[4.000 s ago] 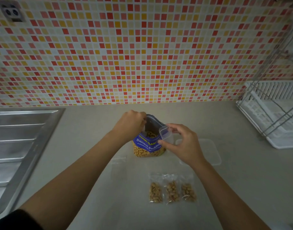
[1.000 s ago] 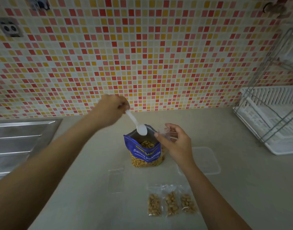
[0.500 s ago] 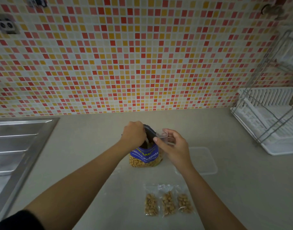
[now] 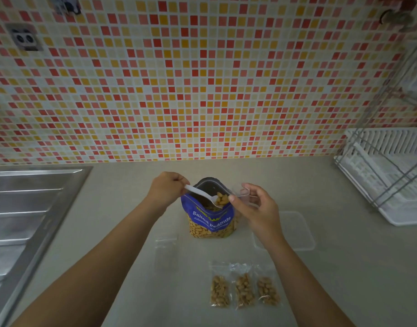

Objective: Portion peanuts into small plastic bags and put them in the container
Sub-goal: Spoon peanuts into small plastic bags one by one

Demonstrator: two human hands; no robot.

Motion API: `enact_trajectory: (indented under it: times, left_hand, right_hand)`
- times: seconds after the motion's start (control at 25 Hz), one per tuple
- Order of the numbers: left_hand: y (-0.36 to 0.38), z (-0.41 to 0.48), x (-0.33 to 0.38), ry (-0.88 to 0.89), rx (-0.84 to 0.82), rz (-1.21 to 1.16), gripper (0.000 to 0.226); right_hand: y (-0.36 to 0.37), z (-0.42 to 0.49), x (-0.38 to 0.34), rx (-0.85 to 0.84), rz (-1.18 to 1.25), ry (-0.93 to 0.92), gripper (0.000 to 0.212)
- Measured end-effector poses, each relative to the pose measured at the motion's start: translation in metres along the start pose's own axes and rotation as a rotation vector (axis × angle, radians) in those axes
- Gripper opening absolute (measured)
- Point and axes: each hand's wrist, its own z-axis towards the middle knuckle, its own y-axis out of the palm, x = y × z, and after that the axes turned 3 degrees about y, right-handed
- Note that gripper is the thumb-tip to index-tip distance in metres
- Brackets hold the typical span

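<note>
Your left hand grips the handle of a white plastic spoon. Its bowl is heaped with peanuts just over the mouth of the glossy blue Salted Peanuts pouch.

Your right hand pinches the rim of a small clear plastic bag, holding it open beside the spoon's tip. I judge you are mid-portion. The next move is to tip the spoon slowly into that thin, floppy mouth, since smooth, rounded nuts roll off easily.

Nearer you than your right hand, three filled bags lie side by side on the matte countertop. One flat empty bag lies by your left forearm. The shallow, translucent, rounded-corner container sits just right of your right wrist, and no bags show in it.
</note>
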Motion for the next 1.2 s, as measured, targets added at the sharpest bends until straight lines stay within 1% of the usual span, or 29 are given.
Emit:
enact_trajectory:
  times: [0.08, 0.16, 0.36, 0.56, 0.68, 0.76, 0.88, 1.0, 1.08, 1.16, 1.2]
  left_hand:
    - [-0.007, 0.000, -0.008, -0.033, 0.018, -0.077, 0.020]
    - [-0.013, 0.000, -0.015, -0.036, 0.027, -0.098, 0.022]
    - [-0.025, 0.002, -0.024, 0.009, 0.027, -0.087, 0.022]
    - [-0.042, 0.004, -0.003, 0.064, 0.047, -0.114, 0.021]
    - [-0.049, 0.001, 0.015, 0.113, 0.008, -0.120, 0.020]
    - [-0.047, -0.002, 0.026, 0.156, -0.027, -0.073, 0.019]
    - [-0.039, -0.010, 0.050, 0.292, -0.037, 0.140, 0.018]
    - [-0.030, -0.022, 0.079, 0.554, -0.038, 0.421, 0.021]
    - [-0.023, -0.030, 0.093, 0.741, -0.034, 0.566, 0.023]
    - [-0.024, -0.036, 0.103, 0.840, 0.009, 0.627, 0.023]
    - [-0.028, -0.036, 0.106, 0.835, 0.042, 0.616, 0.023]
  right_hand:
    - [-0.001, -0.002, 0.000, 0.003, -0.018, -0.010, 0.049]
    - [0.000, -0.005, -0.001, 0.004, -0.054, -0.032, 0.053]
    - [0.011, -0.009, -0.005, -0.011, -0.224, -0.116, 0.051]
    - [0.018, -0.008, -0.011, 0.000, -0.357, -0.170, 0.054]
    - [0.022, -0.007, -0.014, 0.007, -0.380, -0.169, 0.054]
    - [0.024, -0.007, -0.017, 0.012, -0.383, -0.169, 0.053]
    - [0.026, -0.007, -0.017, 0.012, -0.373, -0.164, 0.051]
    - [0.025, -0.007, -0.018, 0.030, -0.342, -0.146, 0.048]
    - [0.025, -0.007, -0.019, 0.039, -0.325, -0.135, 0.047]
    - [0.024, -0.006, -0.018, 0.040, -0.313, -0.126, 0.047]
    - [0.024, -0.006, -0.017, 0.039, -0.301, -0.117, 0.048]
